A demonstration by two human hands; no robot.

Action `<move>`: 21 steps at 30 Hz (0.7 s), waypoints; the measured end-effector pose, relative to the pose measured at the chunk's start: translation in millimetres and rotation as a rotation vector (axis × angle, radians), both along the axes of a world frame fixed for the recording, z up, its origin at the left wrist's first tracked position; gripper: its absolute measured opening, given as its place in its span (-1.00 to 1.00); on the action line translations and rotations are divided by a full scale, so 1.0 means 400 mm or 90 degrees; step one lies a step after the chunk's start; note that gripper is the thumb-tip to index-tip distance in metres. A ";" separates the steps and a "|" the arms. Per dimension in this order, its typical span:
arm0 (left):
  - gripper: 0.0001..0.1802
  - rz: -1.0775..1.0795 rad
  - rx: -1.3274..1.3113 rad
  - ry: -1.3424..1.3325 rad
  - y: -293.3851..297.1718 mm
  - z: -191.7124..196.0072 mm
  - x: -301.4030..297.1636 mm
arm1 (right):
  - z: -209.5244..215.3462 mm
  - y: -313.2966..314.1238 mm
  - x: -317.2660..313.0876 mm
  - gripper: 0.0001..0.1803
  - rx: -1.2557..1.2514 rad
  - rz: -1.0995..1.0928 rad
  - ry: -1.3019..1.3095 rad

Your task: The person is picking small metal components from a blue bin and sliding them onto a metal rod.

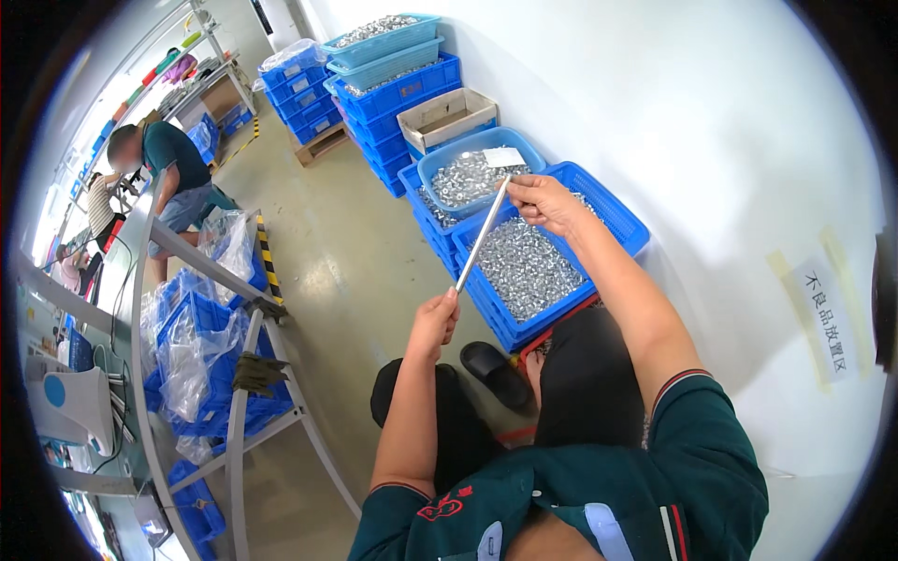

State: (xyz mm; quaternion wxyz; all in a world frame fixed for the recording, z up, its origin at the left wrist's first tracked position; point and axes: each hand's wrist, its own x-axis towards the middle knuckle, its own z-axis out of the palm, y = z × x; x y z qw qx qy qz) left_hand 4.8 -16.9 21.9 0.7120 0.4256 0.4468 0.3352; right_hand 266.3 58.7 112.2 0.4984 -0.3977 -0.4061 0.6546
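My left hand [436,323] is closed round the lower end of a long, thin silvery-white rod [484,236]. The thumb and fingers of my right hand [544,203] pinch its upper end, so the rod slants up and to the right between my hands. Right below and beyond it stands a blue crate [617,215] filled with small shiny metal parts [528,266], too small to name surely. A lighter blue basket [531,150] behind it holds more metal parts and a white card [503,157]. My right forearm hides part of the crate.
Stacked blue crates [379,122] and a cardboard-lined box [449,117] line the white wall. At left stand a grey metal frame [309,411], a glove [257,372] and plastic-wrapped crates [215,327]. A co-worker [178,168] bends at the bench. A black slipper [496,374] is below.
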 end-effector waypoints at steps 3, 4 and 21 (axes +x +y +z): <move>-0.56 0.008 0.003 0.013 0.004 -0.002 0.006 | -0.018 0.000 0.021 -0.76 -0.045 0.007 -0.092; -0.56 0.021 0.001 0.029 0.006 -0.002 0.009 | -0.027 0.000 0.035 -0.74 -0.066 0.017 -0.124; -0.38 0.034 0.017 0.185 0.068 0.036 0.320 | -0.228 -0.137 0.009 -0.65 -0.182 0.117 -0.053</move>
